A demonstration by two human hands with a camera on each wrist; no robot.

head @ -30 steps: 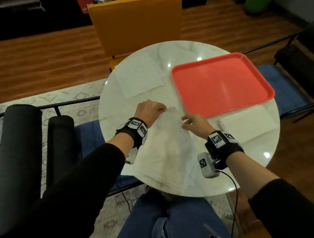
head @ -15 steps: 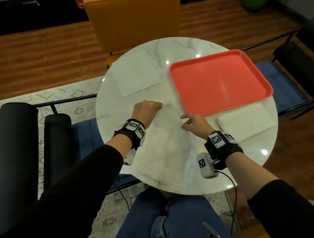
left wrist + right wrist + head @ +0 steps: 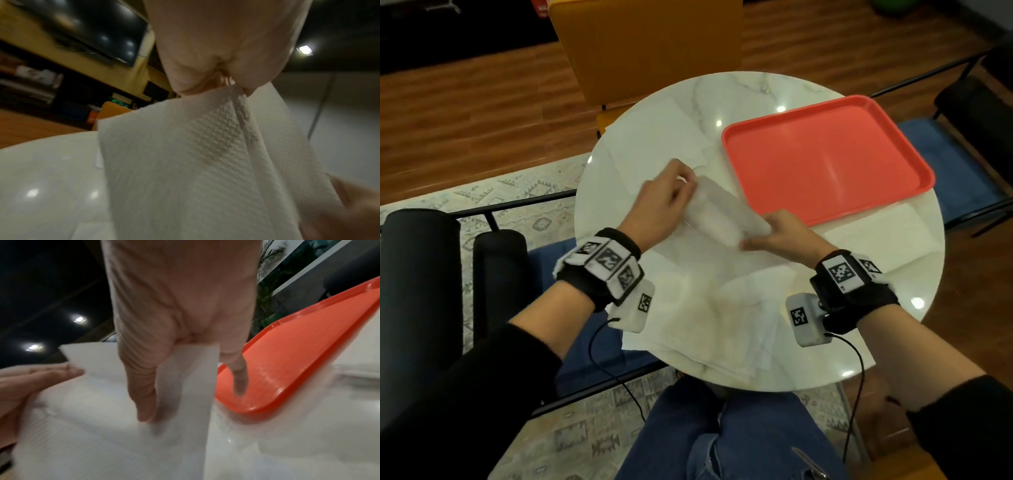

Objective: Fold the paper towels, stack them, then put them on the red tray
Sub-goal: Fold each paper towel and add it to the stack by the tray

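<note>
A white paper towel (image 3: 722, 214) arches above the round marble table (image 3: 756, 99), its far edge lifted toward me. My left hand (image 3: 671, 202) pinches the far left corner (image 3: 230, 91), and my right hand (image 3: 774, 233) pinches the far right corner (image 3: 195, 363). Its near half lies on a loose pile of unfolded towels (image 3: 715, 315) at the table's front edge. The red tray (image 3: 825, 161) sits bare at the back right. A folded towel (image 3: 876, 236) lies in front of the tray, to the right of my right hand. Another flat towel (image 3: 654, 137) lies at the back left.
An orange chair (image 3: 647, 44) stands behind the table. Black bolsters (image 3: 421, 274) and a blue cushion (image 3: 544, 260) flank the left side, and a dark seat (image 3: 989, 113) stands to the right. My knees in jeans (image 3: 722, 431) are under the front edge.
Both hands have lifted the towel's far corners off the table and drawn them toward me, so the sheet now curls up. Earlier it lay flat under my fingers.
</note>
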